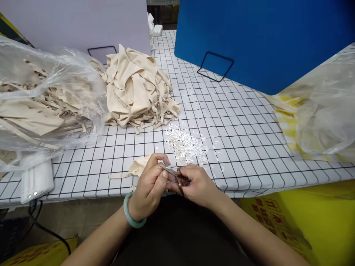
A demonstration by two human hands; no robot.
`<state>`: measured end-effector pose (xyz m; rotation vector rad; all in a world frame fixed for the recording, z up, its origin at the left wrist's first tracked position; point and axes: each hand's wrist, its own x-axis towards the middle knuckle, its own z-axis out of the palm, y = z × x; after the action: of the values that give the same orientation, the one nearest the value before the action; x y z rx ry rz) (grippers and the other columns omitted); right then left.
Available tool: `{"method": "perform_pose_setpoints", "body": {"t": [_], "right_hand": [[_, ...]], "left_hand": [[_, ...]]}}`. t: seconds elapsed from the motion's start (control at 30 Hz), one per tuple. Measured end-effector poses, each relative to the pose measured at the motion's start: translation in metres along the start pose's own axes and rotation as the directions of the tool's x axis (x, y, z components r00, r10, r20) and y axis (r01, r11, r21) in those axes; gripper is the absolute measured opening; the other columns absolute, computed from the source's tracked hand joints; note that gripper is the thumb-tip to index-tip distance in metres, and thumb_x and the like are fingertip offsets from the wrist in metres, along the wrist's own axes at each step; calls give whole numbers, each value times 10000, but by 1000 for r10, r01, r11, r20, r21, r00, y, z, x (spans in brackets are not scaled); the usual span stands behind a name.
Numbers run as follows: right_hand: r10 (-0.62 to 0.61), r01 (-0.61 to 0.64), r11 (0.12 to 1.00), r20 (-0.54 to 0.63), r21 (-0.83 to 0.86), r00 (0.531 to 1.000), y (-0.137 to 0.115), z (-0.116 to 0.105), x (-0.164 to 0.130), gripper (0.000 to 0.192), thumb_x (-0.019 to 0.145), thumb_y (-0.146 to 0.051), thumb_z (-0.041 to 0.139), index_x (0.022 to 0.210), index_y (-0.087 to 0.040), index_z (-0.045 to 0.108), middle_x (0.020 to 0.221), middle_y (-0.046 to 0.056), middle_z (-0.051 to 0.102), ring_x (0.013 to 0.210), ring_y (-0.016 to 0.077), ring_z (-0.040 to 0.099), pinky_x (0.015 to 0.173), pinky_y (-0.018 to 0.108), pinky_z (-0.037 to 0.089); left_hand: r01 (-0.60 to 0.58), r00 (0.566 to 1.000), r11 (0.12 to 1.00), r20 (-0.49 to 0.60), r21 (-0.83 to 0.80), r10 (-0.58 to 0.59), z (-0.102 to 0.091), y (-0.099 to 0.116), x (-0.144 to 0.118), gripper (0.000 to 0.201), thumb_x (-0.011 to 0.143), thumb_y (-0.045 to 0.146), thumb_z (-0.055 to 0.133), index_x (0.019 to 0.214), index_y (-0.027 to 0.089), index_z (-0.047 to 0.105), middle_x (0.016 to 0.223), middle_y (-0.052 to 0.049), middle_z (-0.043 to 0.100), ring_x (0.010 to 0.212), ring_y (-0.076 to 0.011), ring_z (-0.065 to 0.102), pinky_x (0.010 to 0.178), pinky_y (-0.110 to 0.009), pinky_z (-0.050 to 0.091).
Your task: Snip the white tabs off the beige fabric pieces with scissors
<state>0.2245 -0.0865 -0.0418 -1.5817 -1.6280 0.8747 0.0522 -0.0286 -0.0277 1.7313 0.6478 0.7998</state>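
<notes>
The left hand [149, 186] pinches a beige cloth piece [140, 165] at the table [244, 129] edge, a strap [119, 175] trailing from it to the left. The right hand [198, 184] grips small snips [175, 175], blades pointing at the left fingertips [164, 173]. The blade tips sit almost touching those fingers, so a hurried squeeze could nick skin, or cut cloth instead of the tag end. The piece lies half off the edge and could slide down into the lap. The white clippings [185, 146] just beyond the hands could scatter if a wrist brushes them. The cloth pile [135, 92] is well apart.
</notes>
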Motion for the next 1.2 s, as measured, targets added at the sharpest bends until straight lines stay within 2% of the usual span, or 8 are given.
{"method": "perform_pose_setpoints", "body": {"t": [0.27,0.37,0.47,0.57,0.67,0.77,1.07,1.2], "right_hand": [[245,-251,968,-159,-18,956,20,-9,-15,579,781,-623,686,486,-210,406,464,-37,422,457,103,374,447,247,292],[288,-320,942,-245,-103,926,23,-35,-17,407,703,-601,770,685,-227,608,622,2,609,562,170,543,497,275,397],[182,-233,951,-239,-202,954,15,-46,-13,408,683,-516,820,940,-246,653,913,68,693,806,265,642,638,353,494],[112,-122,987,-94,-106,989,3,-14,-6,410,713,-408,811,1033,-243,615,1006,76,670,882,268,639,721,382,525],[13,-14,999,24,42,1000,-12,40,-1,252,739,-172,693,955,-223,574,895,39,633,780,209,609,679,326,509],[-118,118,982,-8,149,993,-26,70,16,198,671,-39,515,741,-223,488,750,1,552,662,161,535,586,268,437],[-42,110,952,-233,286,972,-108,-34,237,186,761,-357,680,824,-201,600,778,17,644,678,173,599,585,274,487],[12,61,973,-313,223,950,-82,-40,273,228,735,-411,674,730,-200,588,710,17,628,650,177,579,556,270,443]], "left_hand": [[-14,992,997,122,77,5,8,5,19,317,1025,218,378,789,176,585,936,-78,523,1026,-211,513,865,-309,451],[20,990,980,135,196,-48,-24,11,17,299,1014,234,406,764,181,561,984,-86,559,1001,-212,554,837,-318,464],[80,992,877,-121,474,-25,-67,10,1,227,945,280,571,741,190,534,1083,-93,565,1064,-246,561,932,-378,449],[182,969,763,-245,620,-32,-86,-1,-27,238,845,304,698,1029,200,589,1271,-123,522,1227,-311,500,1031,-460,423],[158,985,845,-18,512,-173,-75,-9,-52,555,854,239,653,1371,225,453,1330,-138,535,1216,-293,534,1013,-451,474],[183,982,910,-17,373,-190,-65,-4,-53,271,900,165,545,1162,224,585,1051,-82,639,961,-226,627,853,-359,532],[119,865,899,-488,422,115,-152,52,156,256,855,64,552,1031,188,689,1149,-114,599,1064,-264,620,924,-439,552],[118,869,916,-486,383,91,-135,21,191,393,897,103,547,1273,198,613,1468,-145,466,1386,-313,441,1104,-477,458]]}}
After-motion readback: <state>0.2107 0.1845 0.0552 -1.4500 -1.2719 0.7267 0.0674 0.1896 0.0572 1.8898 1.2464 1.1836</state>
